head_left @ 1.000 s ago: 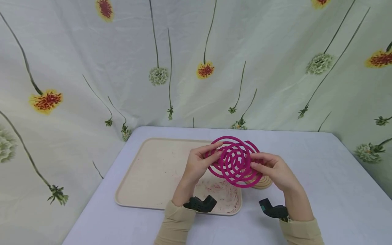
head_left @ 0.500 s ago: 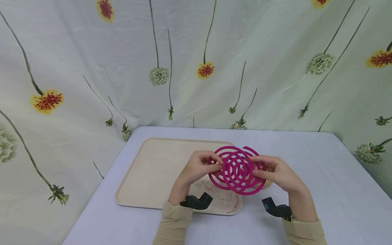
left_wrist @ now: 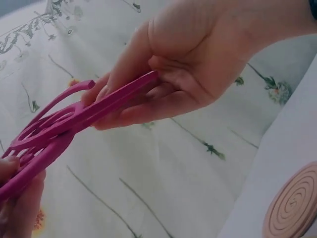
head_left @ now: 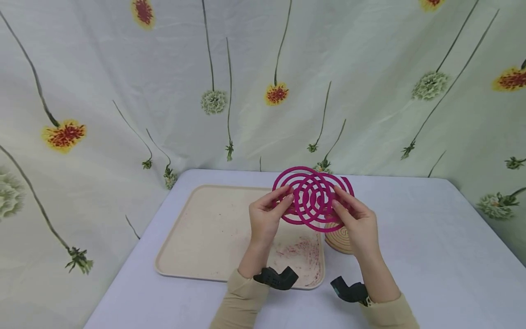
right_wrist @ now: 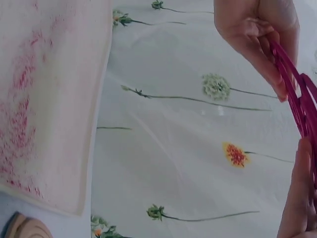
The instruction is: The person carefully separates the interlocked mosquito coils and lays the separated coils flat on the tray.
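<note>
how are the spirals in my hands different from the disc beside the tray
The spirals are pink; the disc is tan. The spirals have open gaps between bands; the disc looks filled in. The left hand and right hand hold the spirals up; the disc lies on the table. Both show a spiral pattern.

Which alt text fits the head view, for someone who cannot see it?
A person's left hand and right hand hold overlapping magenta spirals above a white table. A beige tray with reddish marks and a spiral-grooved disc lie on it; flowered cloth hangs behind.
</note>
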Tool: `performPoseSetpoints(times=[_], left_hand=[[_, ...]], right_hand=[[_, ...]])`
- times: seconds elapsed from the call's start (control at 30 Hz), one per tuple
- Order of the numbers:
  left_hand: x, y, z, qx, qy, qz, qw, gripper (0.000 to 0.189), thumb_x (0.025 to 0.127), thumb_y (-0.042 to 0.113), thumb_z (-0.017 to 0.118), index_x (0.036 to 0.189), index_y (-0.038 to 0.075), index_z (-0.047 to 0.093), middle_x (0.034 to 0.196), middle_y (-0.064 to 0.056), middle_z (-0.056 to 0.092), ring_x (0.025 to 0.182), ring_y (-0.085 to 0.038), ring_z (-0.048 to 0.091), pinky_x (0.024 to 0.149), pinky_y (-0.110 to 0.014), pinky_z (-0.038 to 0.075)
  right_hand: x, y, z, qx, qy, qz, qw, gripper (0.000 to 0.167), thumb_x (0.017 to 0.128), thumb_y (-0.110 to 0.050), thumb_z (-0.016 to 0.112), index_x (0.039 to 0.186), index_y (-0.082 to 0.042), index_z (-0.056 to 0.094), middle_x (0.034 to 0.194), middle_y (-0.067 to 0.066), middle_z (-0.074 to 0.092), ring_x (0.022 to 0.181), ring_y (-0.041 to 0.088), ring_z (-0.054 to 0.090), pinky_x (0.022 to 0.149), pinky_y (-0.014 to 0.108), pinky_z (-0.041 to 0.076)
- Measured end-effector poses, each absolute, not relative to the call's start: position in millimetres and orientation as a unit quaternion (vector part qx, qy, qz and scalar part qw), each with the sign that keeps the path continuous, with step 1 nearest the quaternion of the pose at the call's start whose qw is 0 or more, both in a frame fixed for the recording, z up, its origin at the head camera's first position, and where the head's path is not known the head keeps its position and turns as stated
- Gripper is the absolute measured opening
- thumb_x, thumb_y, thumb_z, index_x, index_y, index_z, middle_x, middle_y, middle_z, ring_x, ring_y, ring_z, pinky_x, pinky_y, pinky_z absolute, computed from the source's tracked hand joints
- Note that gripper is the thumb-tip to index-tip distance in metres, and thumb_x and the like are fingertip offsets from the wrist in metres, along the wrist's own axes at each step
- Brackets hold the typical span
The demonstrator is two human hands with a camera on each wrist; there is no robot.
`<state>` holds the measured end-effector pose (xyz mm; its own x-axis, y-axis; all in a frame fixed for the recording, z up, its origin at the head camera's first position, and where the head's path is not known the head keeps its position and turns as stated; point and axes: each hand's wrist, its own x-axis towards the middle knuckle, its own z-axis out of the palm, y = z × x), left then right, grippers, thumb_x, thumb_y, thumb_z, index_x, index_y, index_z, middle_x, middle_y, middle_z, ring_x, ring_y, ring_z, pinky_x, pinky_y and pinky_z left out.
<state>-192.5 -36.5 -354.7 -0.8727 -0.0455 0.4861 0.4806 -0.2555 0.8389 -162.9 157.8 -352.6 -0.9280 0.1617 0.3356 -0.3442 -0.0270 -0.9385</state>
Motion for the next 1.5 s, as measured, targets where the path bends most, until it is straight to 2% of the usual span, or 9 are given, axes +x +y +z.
performPoseSetpoints(times=[0.1, 0.33, 0.53, 0.7, 0.87, 1.1, 1.3, 1.4, 1.5], left_hand=[[-193.2, -44.5, -354.0, -0.213, -0.599, -0.760, 0.134, 0.027, 0.085, 0.004, 0.067, 0.109, -0.008, 0.065, 0.101, -0.016, 0.068, 0.084, -0.017, 0.067, 0.076, -0.032, 0.055], [-198.9, -70.9, -355.2, -0.318, -0.650, -0.690, -0.032, 0.029, 0.086, 0.001, 0.065, 0.113, -0.009, 0.063, 0.105, -0.019, 0.065, 0.075, -0.014, 0.062, 0.070, -0.027, 0.056], [-199.0, -76.9, -353.4, -0.362, -0.680, -0.630, -0.095, 0.028, 0.084, -0.003, 0.066, 0.111, -0.009, 0.064, 0.097, -0.023, 0.065, 0.069, -0.012, 0.058, 0.063, -0.023, 0.053], [-198.1, -74.3, -352.3, -0.352, -0.692, -0.625, -0.077, 0.029, 0.084, -0.003, 0.065, 0.112, -0.009, 0.064, 0.091, -0.022, 0.067, 0.067, -0.011, 0.055, 0.061, -0.020, 0.051], [-197.7, -66.1, -353.6, -0.296, -0.672, -0.678, -0.035, 0.031, 0.086, -0.002, 0.064, 0.116, -0.008, 0.062, 0.102, -0.023, 0.065, 0.075, -0.013, 0.061, 0.069, -0.024, 0.055], [-195.4, -43.9, -355.8, -0.199, -0.611, -0.763, 0.065, 0.030, 0.085, -0.005, 0.064, 0.115, -0.008, 0.063, 0.108, -0.021, 0.065, 0.086, -0.015, 0.067, 0.076, -0.032, 0.054], [-192.3, -25.0, -358.2, -0.139, -0.570, -0.794, 0.161, 0.032, 0.086, 0.002, 0.066, 0.116, -0.007, 0.062, 0.107, -0.019, 0.065, 0.089, -0.018, 0.067, 0.077, -0.033, 0.054], [-193.5, -27.9, -359.9, -0.167, -0.568, -0.792, 0.147, 0.032, 0.088, 0.004, 0.065, 0.117, -0.007, 0.061, 0.108, -0.019, 0.065, 0.091, -0.019, 0.067, 0.078, -0.033, 0.054], [-196.7, -41.7, -360.7, -0.226, -0.584, -0.775, 0.085, 0.031, 0.088, 0.003, 0.063, 0.117, -0.009, 0.060, 0.108, -0.017, 0.064, 0.090, -0.019, 0.066, 0.079, -0.033, 0.054]], right_hand=[[-161.9, 167.4, -352.5, 0.112, -0.697, 0.691, 0.154, 0.032, 0.091, -0.006, 0.061, 0.123, -0.005, 0.062, 0.108, -0.005, 0.061, 0.096, 0.011, 0.060, 0.076, 0.024, 0.054], [-162.2, 199.2, -352.0, 0.248, -0.741, 0.624, 0.030, 0.030, 0.089, 0.002, 0.059, 0.119, 0.001, 0.061, 0.110, -0.002, 0.060, 0.091, 0.014, 0.064, 0.072, 0.030, 0.056], [-163.5, 205.4, -351.4, 0.281, -0.752, 0.596, -0.031, 0.032, 0.088, 0.000, 0.061, 0.120, 0.003, 0.060, 0.107, 0.009, 0.061, 0.086, 0.019, 0.065, 0.069, 0.035, 0.057], [-162.9, 205.6, -350.8, 0.272, -0.765, 0.580, -0.064, 0.035, 0.088, -0.002, 0.061, 0.121, 0.009, 0.056, 0.107, 0.027, 0.058, 0.082, 0.017, 0.065, 0.067, 0.038, 0.057], [-162.0, 194.6, -349.6, 0.211, -0.779, 0.590, -0.001, 0.040, 0.088, 0.000, 0.060, 0.125, 0.012, 0.052, 0.117, 0.032, 0.054, 0.094, 0.021, 0.062, 0.074, 0.034, 0.056], [-163.4, 173.2, -350.5, 0.094, -0.748, 0.652, 0.085, 0.043, 0.090, -0.004, 0.060, 0.131, 0.005, 0.050, 0.128, 0.025, 0.051, 0.097, 0.011, 0.061, 0.078, 0.028, 0.053], [-164.4, 159.8, -350.4, 0.016, -0.693, 0.708, 0.136, 0.044, 0.092, -0.016, 0.062, 0.134, -0.009, 0.053, 0.130, 0.009, 0.051, 0.103, 0.008, 0.059, 0.078, 0.024, 0.052], [-164.1, 162.6, -350.0, 0.021, -0.695, 0.706, 0.139, 0.044, 0.091, -0.018, 0.062, 0.133, -0.010, 0.054, 0.128, 0.006, 0.051, 0.103, 0.009, 0.059, 0.078, 0.024, 0.052], [-164.1, 172.7, -349.5, 0.064, -0.712, 0.689, 0.118, 0.043, 0.091, -0.015, 0.063, 0.131, -0.005, 0.054, 0.126, 0.007, 0.051, 0.102, 0.011, 0.060, 0.078, 0.026, 0.053]])
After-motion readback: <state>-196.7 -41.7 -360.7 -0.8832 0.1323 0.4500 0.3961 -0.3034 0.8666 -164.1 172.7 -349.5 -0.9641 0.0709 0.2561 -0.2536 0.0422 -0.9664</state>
